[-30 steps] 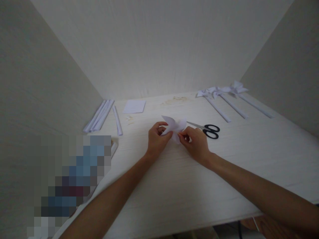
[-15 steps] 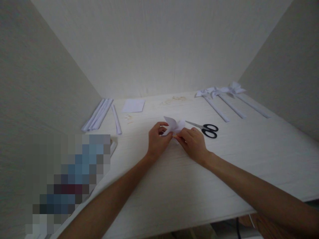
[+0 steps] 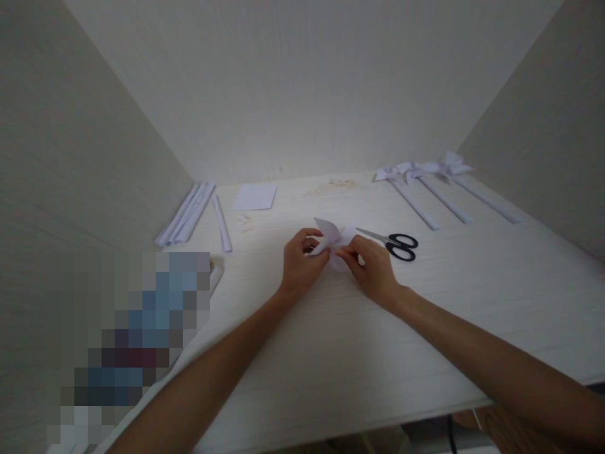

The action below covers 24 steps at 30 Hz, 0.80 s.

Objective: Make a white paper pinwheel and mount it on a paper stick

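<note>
Near the middle of the table, my left hand is closed around a folded white paper pinwheel, its curved blades standing up between the fingers. My right hand is beside it, thumb and fingers pinched close to the pinwheel's centre. Whatever those fingertips hold is too small to make out. Just right of the hands lie scissors with black handles, blades pointing left towards the pinwheel.
Three paper pinwheels on rolled sticks lie at the back right. At the back left are several rolled paper tubes, a single tube and a square paper sheet. Small beige bits are scattered at the back. A blurred patch covers the lower left.
My right hand's fingertips have drawn slightly right, away from the pinwheel's centre, and stay pinched. My left hand keeps holding the pinwheel. The view has shifted a little.
</note>
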Motion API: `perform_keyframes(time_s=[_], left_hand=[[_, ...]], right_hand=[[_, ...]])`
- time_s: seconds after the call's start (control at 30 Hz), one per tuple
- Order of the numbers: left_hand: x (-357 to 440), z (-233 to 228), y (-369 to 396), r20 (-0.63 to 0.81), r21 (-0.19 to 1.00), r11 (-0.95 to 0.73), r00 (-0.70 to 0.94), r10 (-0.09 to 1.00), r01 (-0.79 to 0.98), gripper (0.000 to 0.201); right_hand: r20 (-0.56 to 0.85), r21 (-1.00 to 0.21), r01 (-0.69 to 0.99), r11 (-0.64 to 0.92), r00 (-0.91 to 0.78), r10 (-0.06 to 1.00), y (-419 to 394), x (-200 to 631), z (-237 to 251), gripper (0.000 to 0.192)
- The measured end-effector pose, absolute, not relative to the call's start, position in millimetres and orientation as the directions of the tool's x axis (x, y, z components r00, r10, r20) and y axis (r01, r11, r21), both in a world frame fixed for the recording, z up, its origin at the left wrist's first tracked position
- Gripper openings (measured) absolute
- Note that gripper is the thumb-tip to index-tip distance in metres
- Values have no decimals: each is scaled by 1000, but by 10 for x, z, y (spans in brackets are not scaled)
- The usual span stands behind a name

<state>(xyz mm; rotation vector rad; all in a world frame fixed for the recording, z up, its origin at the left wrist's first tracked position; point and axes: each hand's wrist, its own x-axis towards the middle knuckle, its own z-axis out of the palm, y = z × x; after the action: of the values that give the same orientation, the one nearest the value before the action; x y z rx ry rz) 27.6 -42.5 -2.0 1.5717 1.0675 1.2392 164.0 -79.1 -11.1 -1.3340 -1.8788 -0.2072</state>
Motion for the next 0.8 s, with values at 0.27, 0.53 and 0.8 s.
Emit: perform_keyframes(time_s=[0.27, 0.53, 0.8], left_hand=[[280, -21, -426, 260, 951, -279, 145, 955, 132, 23], [288, 5, -450, 272, 951, -293, 181, 945, 100, 23], [273, -21, -419, 254, 961, -267, 141, 957, 75, 24]], right_hand=[[681, -319, 810, 492, -165, 713, -783, 1659, -147, 22], [719, -397, 669, 628, -198, 666, -807, 1633, -97, 16], [709, -507, 588, 630, -132, 693, -815, 1626, -27, 16]])
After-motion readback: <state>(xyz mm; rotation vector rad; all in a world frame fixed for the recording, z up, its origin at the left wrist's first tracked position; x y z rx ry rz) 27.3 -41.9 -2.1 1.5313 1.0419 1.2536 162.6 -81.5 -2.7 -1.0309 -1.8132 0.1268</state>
